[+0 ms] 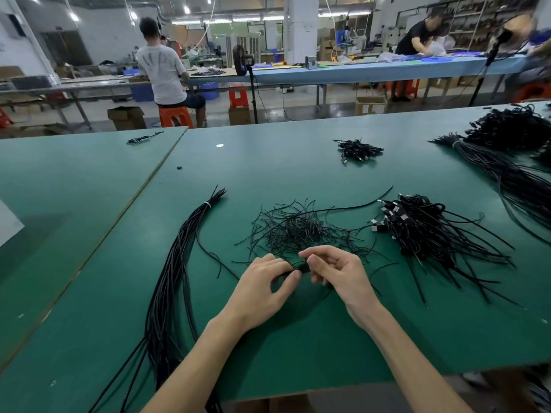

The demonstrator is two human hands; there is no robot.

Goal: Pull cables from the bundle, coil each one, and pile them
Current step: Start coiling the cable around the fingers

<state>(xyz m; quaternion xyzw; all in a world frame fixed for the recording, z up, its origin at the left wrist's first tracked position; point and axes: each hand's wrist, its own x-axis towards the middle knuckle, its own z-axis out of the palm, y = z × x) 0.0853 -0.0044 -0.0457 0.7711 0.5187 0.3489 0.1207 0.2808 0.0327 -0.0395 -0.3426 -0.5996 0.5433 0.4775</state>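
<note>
Green surface (298, 162), two panels meeting at a seam; tied bundle of long cables (179, 263) at left, running off the near edge; heap of thin ties (292, 231) at centre; pile of coiled cables (417, 228) at right; smaller pile (357, 150) farther back; single cable (143, 138) far left.

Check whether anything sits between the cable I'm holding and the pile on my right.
Nothing tall: only a few thin loose strands lie flat on the table between the cable and the pile.
</note>
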